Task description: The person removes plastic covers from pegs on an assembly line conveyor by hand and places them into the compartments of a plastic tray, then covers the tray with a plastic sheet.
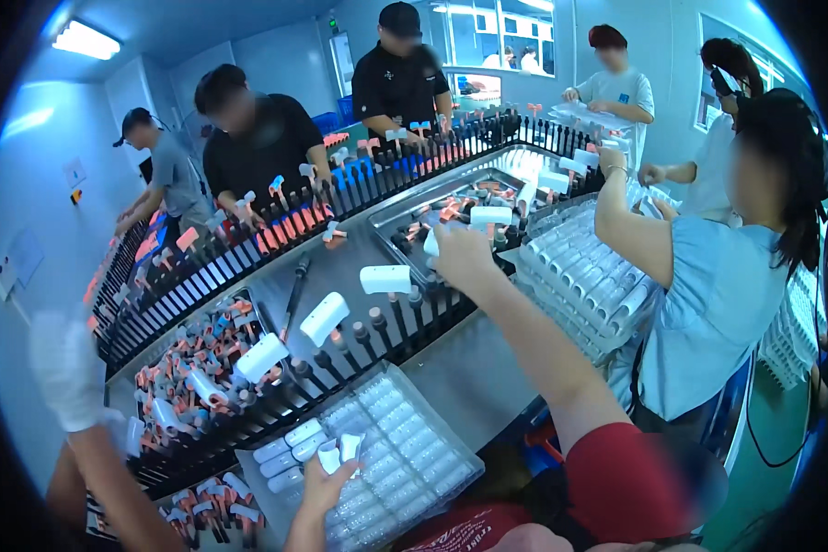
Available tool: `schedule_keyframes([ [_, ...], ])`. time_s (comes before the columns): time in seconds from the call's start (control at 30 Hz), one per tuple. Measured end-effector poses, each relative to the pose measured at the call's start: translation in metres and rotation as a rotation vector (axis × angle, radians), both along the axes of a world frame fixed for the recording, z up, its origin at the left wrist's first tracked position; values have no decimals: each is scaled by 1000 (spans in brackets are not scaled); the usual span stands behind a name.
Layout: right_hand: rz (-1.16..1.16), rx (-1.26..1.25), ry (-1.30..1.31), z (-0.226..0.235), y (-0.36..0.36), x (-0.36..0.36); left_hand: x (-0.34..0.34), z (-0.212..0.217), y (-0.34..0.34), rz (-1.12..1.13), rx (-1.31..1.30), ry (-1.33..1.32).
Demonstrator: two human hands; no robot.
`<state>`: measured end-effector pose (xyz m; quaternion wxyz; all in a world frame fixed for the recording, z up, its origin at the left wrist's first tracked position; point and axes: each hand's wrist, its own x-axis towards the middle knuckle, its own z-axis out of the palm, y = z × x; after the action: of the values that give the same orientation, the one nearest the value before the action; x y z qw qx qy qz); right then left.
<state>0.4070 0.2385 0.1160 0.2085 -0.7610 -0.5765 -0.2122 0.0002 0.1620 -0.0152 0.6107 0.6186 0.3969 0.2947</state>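
My left hand (320, 482) is closed on two small white curved plastic pieces (341, 450), over the near end of a clear plastic tray (412, 478). That tray has rows of compartments, with several white curved pieces (304, 440) in its left part. My right arm reaches forward, and my right hand (465, 258) is closed at a white curved piece (431, 243) above the near row of black pegs; the fingertips are partly hidden. Left of it, more white curved pieces (324, 318) sit on pegs along this rack (397, 317).
A far peg rack (276, 241) carries orange and white pieces. Metal trays of mixed parts (170, 368) lie between the racks. Stacked clear trays (584, 276) stand at the right. A neighbour's gloved hand (66, 368) is at the left; several people work around the table.
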Motion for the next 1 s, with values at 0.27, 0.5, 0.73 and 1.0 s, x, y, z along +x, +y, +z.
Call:
schedule_keyframes([
  [0.27,234,315,228,-34,-24,-33,3,1,1,35,144,51],
  [0.5,296,57,334,-24,-63,-107,-26,41,-20,-9,381,305],
  [0.73,874,-309,310,-70,-70,-228,-72,42,-78,46,452,547],
  [1.0,874,-472,-93,-120,-17,-308,-78,2,-88,409,299,154],
])
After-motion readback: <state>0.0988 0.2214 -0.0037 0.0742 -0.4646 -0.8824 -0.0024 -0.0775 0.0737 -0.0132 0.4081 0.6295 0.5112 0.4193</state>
